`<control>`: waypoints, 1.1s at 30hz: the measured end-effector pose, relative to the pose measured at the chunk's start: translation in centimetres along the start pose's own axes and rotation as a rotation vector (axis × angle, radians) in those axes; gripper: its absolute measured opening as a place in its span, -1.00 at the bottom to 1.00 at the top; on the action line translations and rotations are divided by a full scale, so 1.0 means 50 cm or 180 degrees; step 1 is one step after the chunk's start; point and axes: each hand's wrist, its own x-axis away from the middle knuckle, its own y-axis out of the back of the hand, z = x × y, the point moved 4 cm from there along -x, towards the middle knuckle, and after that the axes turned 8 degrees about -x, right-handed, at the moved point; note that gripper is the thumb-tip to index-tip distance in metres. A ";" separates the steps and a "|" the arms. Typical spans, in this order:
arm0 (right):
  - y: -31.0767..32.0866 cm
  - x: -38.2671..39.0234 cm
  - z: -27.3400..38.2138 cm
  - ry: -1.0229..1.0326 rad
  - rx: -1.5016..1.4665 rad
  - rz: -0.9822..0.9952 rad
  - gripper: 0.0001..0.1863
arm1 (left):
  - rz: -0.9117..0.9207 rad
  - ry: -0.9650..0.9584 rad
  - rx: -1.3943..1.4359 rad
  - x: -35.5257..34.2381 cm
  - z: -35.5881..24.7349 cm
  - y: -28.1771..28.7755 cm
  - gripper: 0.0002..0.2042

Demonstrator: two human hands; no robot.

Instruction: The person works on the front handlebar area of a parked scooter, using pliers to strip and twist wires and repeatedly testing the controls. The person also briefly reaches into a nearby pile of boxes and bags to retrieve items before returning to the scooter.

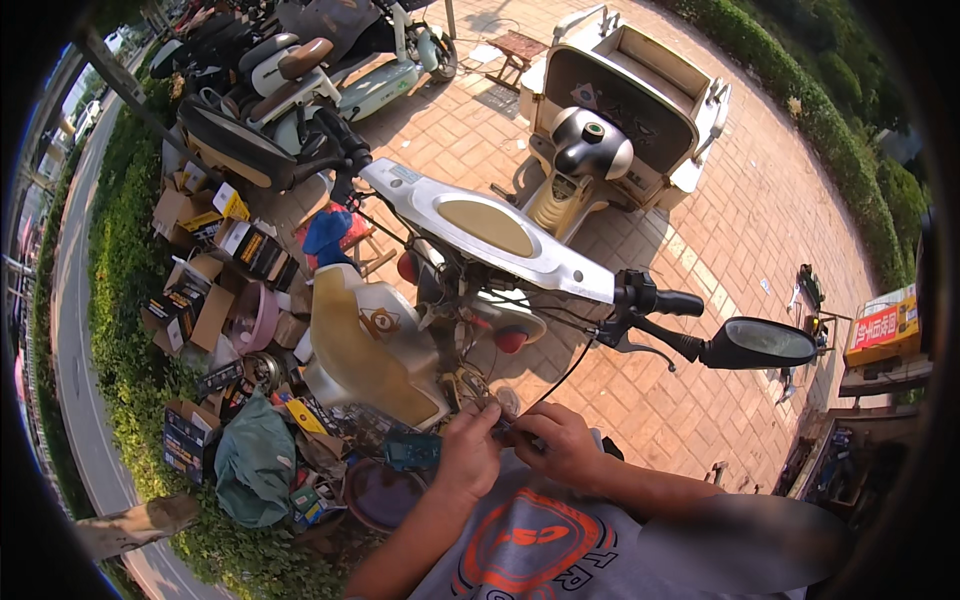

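Close in front of my grey shirt, my two hands meet fingertip to fingertip. My left hand (pixel 470 448) is closed in a pinch, and the small dark piece in it is too hidden to name. My right hand (pixel 562 442) is closed at the lower end of a thin black cable (pixel 572 369), which curves down from the right handlebar. Just beyond my fingers is the scooter's opened front, with bare wires and metal parts. Above it stretches the silver handlebar cover (pixel 487 228) with a beige oval panel. The beige and white front fairing (pixel 365 345) sits to the left.
A mirror (pixel 764 342) and brake lever (pixel 645 349) stick out at right. Cardboard boxes (pixel 196 280), a green bag (pixel 256 462) and a purple basin (pixel 386 494) crowd the left side by a hedge. Ahead stand a cargo tricycle (pixel 620 115) and parked scooters (pixel 390 88) on brick paving.
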 end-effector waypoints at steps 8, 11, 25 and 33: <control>0.006 -0.025 -0.024 -0.1939 -0.2130 -0.0537 -0.77 | -0.0174 -0.0288 -0.0521 0.008 -0.002 -0.007 -0.88; 0.001 -0.026 -0.039 -0.1863 -0.1825 -0.0046 -0.77 | -0.0120 -0.0409 -0.0635 0.003 0.006 0.003 -0.88; -0.006 -0.017 -0.022 -0.1434 -0.0786 0.0118 -0.88 | -0.0331 -0.0249 -0.0151 0.003 0.013 -0.002 -0.88; -0.005 0.001 -0.003 -0.0778 -0.1120 0.0438 -0.74 | -0.0442 -0.1226 -0.1386 0.003 0.017 0.020 -0.88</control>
